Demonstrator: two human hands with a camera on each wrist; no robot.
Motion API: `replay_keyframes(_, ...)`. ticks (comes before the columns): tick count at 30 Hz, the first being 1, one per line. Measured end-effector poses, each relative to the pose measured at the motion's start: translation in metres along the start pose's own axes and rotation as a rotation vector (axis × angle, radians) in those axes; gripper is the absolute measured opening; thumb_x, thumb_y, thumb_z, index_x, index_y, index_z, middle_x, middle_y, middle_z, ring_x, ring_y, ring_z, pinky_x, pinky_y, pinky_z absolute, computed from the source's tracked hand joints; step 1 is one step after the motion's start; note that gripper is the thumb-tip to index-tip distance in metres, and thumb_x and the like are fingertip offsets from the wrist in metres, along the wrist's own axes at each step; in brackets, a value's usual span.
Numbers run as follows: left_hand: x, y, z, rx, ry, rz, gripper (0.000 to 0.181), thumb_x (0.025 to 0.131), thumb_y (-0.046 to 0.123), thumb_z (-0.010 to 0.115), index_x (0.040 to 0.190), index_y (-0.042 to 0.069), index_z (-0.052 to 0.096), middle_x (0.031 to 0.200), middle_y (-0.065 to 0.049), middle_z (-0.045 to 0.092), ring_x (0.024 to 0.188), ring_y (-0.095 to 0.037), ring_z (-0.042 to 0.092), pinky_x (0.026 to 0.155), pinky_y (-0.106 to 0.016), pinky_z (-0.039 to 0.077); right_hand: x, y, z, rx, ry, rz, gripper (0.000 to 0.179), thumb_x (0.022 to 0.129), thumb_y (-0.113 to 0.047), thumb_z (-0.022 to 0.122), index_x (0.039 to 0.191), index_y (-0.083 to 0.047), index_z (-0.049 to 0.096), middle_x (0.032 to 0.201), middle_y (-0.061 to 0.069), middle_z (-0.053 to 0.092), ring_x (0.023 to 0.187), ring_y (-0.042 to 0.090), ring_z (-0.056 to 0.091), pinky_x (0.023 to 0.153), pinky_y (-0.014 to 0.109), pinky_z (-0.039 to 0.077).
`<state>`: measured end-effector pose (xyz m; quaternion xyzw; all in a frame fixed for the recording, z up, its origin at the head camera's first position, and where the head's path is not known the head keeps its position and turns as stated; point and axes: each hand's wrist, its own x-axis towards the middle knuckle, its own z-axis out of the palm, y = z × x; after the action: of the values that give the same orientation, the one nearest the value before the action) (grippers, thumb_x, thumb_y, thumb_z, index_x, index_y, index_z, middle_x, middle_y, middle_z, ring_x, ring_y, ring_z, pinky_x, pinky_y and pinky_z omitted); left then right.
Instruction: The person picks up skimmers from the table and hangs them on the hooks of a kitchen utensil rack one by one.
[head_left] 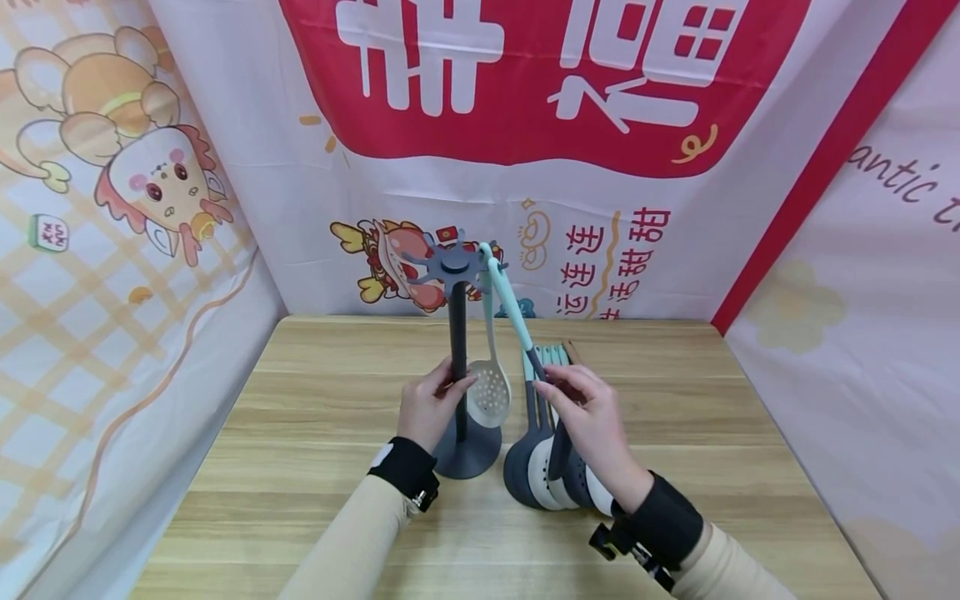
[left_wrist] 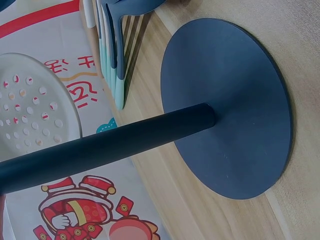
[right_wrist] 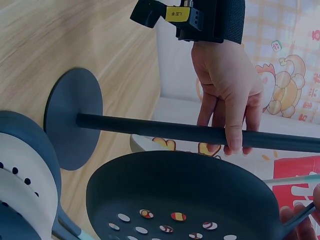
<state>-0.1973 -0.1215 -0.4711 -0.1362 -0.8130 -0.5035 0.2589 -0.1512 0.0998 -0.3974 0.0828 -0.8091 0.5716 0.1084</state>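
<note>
Utensil stand: dark blue-grey. Hanging skimmer: off-white, perforated; mint handle. Held skimmer: dark blue-grey, perforated; mint handle. Utensil row: dark and off-white heads, mint handles. Table: pale brown wood grain. Back cloth: white, bears red panel, white characters. Left cloth: white, orange-tan check, cartoon animals. Wristbands: black. Sleeves: cream.

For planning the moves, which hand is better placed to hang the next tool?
Probably the right hand: it holds the dark skimmer, its handle end near the rack's top; the left hand grips the pole.
</note>
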Motion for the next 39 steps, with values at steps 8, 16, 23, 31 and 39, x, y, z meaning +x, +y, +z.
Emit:
replay_keyframes(8, 0.001, -0.003, 0.001, 0.023, 0.000, 0.018, 0.027, 0.089, 0.019, 0.073, 0.112, 0.007, 0.072, 0.097, -0.013, 0.077, 0.087, -0.023, 0.076, 0.074, -0.032, 0.061, 0.001, -0.001, 0.002, -0.005, -0.008, 0.023, 0.022, 0.092, -0.014, 0.071, 0.112, -0.004, 0.073, 0.102, 0.012, 0.067, 0.082, 0.014, 0.057, 0.069, 0.017, 0.051)
replay_keyframes(16, 0.002, -0.002, 0.000, 0.037, -0.008, 0.009, 0.025, 0.090, 0.020, 0.072, 0.112, 0.008, 0.073, 0.098, -0.014, 0.077, 0.087, -0.023, 0.076, 0.074, -0.032, 0.061, 0.002, -0.002, 0.005, 0.022, -0.023, 0.029, 0.023, 0.092, -0.015, 0.071, 0.113, -0.005, 0.073, 0.102, 0.012, 0.068, 0.081, 0.013, 0.058, 0.068, 0.017, 0.051)
replay_keyframes(23, 0.002, -0.003, 0.000, 0.039, -0.010, 0.009, 0.025, 0.090, 0.021, 0.071, 0.113, 0.009, 0.072, 0.097, -0.010, 0.077, 0.088, -0.020, 0.076, 0.075, -0.030, 0.061, 0.003, -0.002, 0.009, 0.010, -0.034, 0.035, 0.024, 0.093, -0.013, 0.070, 0.115, -0.005, 0.072, 0.104, 0.012, 0.068, 0.084, 0.015, 0.058, 0.069, 0.018, 0.051)
replay_keyframes(31, 0.000, -0.005, 0.000, 0.023, -0.002, 0.007, 0.027, 0.090, 0.022, 0.071, 0.114, 0.010, 0.073, 0.097, -0.008, 0.077, 0.087, -0.020, 0.076, 0.076, -0.030, 0.061, 0.006, 0.000, 0.012, -0.007, -0.047, 0.027, 0.024, 0.093, -0.013, 0.069, 0.116, -0.005, 0.072, 0.105, 0.012, 0.069, 0.085, 0.014, 0.060, 0.072, 0.017, 0.053)
replay_keyframes(39, 0.000, -0.003, 0.000, 0.023, -0.002, -0.004, 0.028, 0.090, 0.023, 0.070, 0.115, 0.010, 0.073, 0.096, -0.008, 0.077, 0.086, -0.021, 0.076, 0.076, -0.032, 0.061, 0.008, 0.003, 0.016, -0.013, -0.068, 0.023, 0.025, 0.094, -0.016, 0.069, 0.117, -0.007, 0.072, 0.108, 0.010, 0.070, 0.088, 0.014, 0.063, 0.075, 0.016, 0.054)
